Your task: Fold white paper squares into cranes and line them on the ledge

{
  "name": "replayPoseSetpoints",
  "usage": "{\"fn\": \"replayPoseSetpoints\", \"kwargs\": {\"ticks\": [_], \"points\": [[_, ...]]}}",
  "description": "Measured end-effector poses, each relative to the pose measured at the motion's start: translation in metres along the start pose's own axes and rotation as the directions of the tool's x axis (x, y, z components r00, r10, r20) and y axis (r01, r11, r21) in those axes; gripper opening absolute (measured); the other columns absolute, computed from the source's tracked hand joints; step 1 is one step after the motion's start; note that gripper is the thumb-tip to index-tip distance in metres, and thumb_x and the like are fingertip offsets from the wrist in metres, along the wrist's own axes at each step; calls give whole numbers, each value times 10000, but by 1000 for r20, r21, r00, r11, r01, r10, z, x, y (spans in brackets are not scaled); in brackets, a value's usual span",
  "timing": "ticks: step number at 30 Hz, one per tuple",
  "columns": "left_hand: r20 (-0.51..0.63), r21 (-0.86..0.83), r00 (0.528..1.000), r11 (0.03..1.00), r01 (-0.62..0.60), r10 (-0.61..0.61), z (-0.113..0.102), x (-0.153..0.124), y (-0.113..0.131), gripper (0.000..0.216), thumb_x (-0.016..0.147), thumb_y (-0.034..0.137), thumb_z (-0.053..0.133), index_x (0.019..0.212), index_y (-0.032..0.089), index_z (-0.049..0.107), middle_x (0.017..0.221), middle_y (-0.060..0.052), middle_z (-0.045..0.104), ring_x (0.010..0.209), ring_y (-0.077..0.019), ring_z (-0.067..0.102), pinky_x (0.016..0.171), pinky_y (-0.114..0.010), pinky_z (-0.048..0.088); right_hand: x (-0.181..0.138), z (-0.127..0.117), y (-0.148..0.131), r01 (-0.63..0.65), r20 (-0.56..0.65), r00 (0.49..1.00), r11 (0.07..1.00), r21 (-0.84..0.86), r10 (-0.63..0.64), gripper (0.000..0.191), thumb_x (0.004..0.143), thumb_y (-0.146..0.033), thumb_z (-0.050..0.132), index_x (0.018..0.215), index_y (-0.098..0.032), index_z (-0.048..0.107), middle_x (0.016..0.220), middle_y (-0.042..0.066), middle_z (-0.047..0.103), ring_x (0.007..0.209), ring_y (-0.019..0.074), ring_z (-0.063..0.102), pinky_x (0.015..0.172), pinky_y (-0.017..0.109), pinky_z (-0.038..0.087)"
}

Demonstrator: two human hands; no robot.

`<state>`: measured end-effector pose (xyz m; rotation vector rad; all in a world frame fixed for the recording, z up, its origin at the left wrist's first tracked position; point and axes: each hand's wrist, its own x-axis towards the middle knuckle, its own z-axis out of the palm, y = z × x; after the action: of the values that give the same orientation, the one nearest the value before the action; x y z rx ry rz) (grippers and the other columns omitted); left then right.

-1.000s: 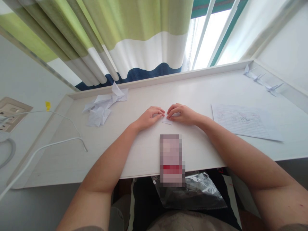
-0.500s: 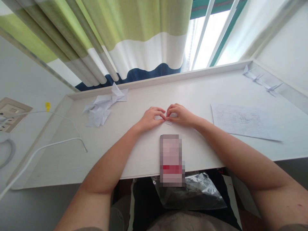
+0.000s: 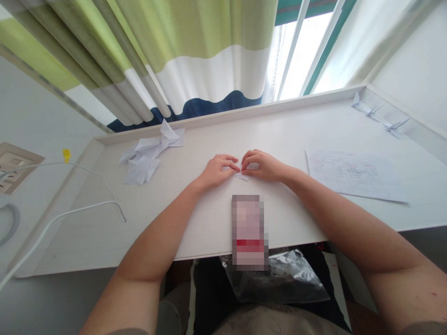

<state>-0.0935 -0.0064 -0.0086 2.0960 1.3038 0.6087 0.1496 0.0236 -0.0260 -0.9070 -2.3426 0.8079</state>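
White paper, a small folded slip (image 3: 243, 177), lies just at the tips of the left grip (image 3: 220, 171) and right grip (image 3: 261, 165). Both are loosely curled, nearly closed; whether either pinches the slip I cannot tell. Uneven pressure from one side could skew it or crease it crookedly. On the counter (image 3: 206, 214), folded papers (image 3: 146, 146) sit left of the grips, a written sheet (image 3: 352, 174) right. Nearer the body, a clear plastic bag (image 3: 291, 281) lies, contents unclear.

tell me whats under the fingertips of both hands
A small white paper on the desk, its near part visible. The left hand and right hand hide the rest, so its full shape cannot be seen.
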Motion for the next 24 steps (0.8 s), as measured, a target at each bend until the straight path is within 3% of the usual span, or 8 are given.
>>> {"fn": "replayPoseSetpoints", "kwargs": {"ticks": [4,10,17,21,24], "points": [[-47,28,999,1000,6,-5,4,0,3,128,952,293,723,908,275,842,1350,-32,788,1392,-298,616,1279,-545,428,0,-2,-2,-3,7,1000,1000,6,3,125,910,-301,722,865,-267,833,1127,78,796,1107,288,697,1037,485,531],[-48,92,999,996,-4,8,9,0,1,63,930,296,768,893,278,815,1356,-28,767,1355,-297,620,1243,-533,429,-8,-17,-3,-51,92,995,997,54,46,201,919,-346,687,954,-278,873,1293,79,798,1173,287,725,1075,482,533],[-25,162,998,985,-58,63,11,1,-2,107,979,323,746,993,323,852,1373,-30,747,1349,-312,595,1225,-570,409,-5,-10,-8,-173,-131,975,984,51,179,245,941,-309,625,1027,-241,844,1072,79,826,977,263,731,934,453,565],[-21,211,991,970,-122,129,13,-1,-5,150,1021,353,724,1043,380,870,1376,-19,748,1347,-302,576,1213,-563,401,-2,0,-7,-140,-131,982,990,-21,136,206,962,-347,658,998,-247,835,1132,105,765,1094,301,691,1051,496,541],[-33,251,985,955,-159,172,13,-2,-6,150,1023,353,729,1047,374,875,1361,-30,754,1319,-295,582,1175,-532,427,-5,4,-6,-156,-98,985,979,-128,144,245,991,-365,649,1145,-271,814,1257,125,699,1203,351,629,1117,563,506]]}}
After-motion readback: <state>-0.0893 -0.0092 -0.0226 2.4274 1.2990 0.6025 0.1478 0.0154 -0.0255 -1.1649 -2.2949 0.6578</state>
